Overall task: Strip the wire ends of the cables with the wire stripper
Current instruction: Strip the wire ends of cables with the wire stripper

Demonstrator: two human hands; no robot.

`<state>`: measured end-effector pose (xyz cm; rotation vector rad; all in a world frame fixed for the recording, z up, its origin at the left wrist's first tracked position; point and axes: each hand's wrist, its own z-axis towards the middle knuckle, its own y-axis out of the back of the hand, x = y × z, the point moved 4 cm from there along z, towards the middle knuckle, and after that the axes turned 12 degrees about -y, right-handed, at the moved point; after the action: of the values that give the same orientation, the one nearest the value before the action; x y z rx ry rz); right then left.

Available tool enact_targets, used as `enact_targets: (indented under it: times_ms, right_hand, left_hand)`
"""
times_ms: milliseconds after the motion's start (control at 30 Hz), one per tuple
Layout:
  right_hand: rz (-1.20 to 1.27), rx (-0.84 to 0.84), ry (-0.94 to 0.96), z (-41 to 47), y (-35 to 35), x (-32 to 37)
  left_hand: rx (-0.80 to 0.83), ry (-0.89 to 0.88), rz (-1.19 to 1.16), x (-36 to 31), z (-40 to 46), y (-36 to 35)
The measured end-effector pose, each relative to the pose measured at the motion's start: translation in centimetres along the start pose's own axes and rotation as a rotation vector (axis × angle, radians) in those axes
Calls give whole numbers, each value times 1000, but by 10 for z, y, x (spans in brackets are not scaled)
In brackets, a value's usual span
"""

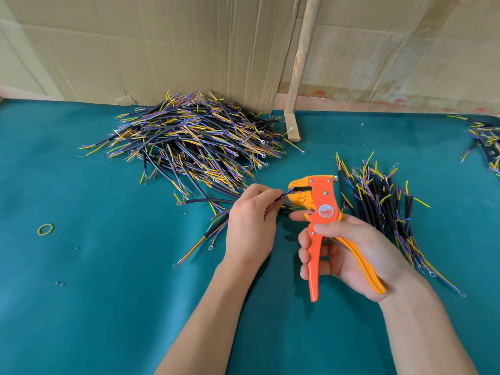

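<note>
My right hand (351, 253) grips the handles of an orange wire stripper (319, 209), its yellow jaws pointing left at the middle of the table. My left hand (251, 220) pinches a black cable (208, 201) whose thin blue wire end lies in the stripper's jaws. The cable's black sheath trails left over the cloth. A big heap of black cables with yellow, blue and purple wires (189, 139) lies behind my left hand. A smaller bunch of cables (384, 212) lies to the right of the stripper.
The table is covered in teal cloth (108, 293). Cardboard sheets (162, 44) and a wooden stick (297, 66) stand at the back. A yellow-green rubber band (45, 229) lies at left. More cables (487, 142) lie at the right edge. Loose cables with ring terminals (200, 244) lie under my left hand.
</note>
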<state>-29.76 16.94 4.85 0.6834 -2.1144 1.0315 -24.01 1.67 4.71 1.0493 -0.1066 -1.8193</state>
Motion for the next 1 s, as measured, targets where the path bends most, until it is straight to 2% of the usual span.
enact_targets:
  times_ms: [200,333,433,533,733,1000]
  right_hand:
    - [-14,-11,26,-2,1,-1]
    - [15,-44,61,-1,-1,0]
    - [124,-103,172,4,0,3]
    - [185,-154,296,7,-1,6]
    - [84,-215,386,12,-2,4]
    - [-20,-266,405,13,-1,0]
  left_hand:
    - [21,-31,8,3,-1,-3]
    - [16,13,-22,5,-1,-4]
    - [-3,43,-45,6,-1,-2]
    - [53,24,-41,3,-1,-4]
    - [110,58,-67,2,-3,-6]
    - [108,173,-124,2,-2,-2]
